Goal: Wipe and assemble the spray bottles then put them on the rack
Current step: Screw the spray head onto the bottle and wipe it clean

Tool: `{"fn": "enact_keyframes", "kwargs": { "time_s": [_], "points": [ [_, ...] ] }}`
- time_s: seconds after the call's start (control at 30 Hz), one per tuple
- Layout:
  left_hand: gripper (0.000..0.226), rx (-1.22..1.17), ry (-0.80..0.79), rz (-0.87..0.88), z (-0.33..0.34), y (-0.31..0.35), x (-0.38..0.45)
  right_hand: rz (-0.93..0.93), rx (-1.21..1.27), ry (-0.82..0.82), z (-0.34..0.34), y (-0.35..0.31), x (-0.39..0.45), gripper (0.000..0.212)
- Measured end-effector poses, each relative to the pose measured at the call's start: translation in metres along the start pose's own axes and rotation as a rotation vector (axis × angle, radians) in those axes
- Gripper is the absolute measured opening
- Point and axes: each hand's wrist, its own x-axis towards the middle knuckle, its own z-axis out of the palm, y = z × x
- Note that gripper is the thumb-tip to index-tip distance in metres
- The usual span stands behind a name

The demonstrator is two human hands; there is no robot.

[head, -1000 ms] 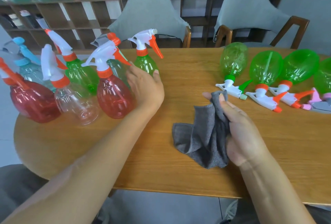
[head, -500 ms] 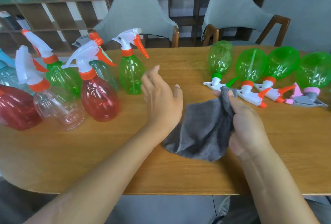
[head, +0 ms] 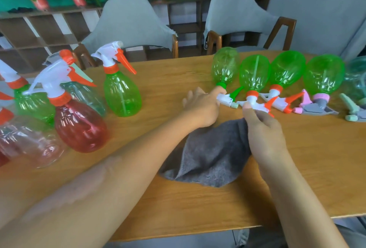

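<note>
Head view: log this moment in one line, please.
left hand: gripping green-collared bottle at neck | right hand: holding grey cloth | stage: pickup

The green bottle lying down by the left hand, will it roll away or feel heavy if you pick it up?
The green bottle looks see-through and empty, so it is probably light. Its rounded body could roll, though the spray head resting on the table likely stops it. The left hand reaches its neck.

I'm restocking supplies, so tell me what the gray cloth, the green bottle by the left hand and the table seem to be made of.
Gray cloth: soft, matte fabric, probably microfiber; fuzzy nap, limp folds.
Green bottle: thin glossy translucent plastic; light passes through, with highlights.
Table: wood or wood-look laminate, smooth satin; grain lines visible.
</note>
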Motion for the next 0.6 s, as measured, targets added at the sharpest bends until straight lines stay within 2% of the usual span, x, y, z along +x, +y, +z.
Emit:
{"fn": "enact_keyframes", "kwargs": {
  "time_s": [0.03, 0.07, 0.13, 0.2, 0.43, 0.6],
  "points": [
    [0.037, 0.009, -0.011, -0.008, -0.002, 0.001, 0.003, -0.005, -0.047, -0.015, -0.001, 0.002, 0.001, 0.034],
    [0.037, 0.018, -0.017, -0.016, -0.003, 0.002, 0.005, 0.014, -0.102, -0.032, -0.003, 0.003, 0.001, 0.044],
    [0.037, 0.036, -0.009, -0.028, -0.007, 0.004, 0.009, 0.011, -0.223, -0.062, -0.005, 0.001, -0.001, 0.075],
    [0.036, 0.044, -0.010, -0.032, -0.011, 0.006, 0.014, -0.041, -0.337, -0.101, -0.009, 0.000, -0.004, 0.084],
    [0.038, 0.062, -0.078, -0.006, -0.018, 0.004, 0.017, -0.089, -0.484, -0.192, -0.017, 0.013, 0.002, 0.072],
    [0.025, 0.071, 0.107, 0.064, -0.018, -0.016, 0.007, -0.124, -0.444, -0.099, -0.016, 0.013, 0.002, 0.064]
  ]
}}
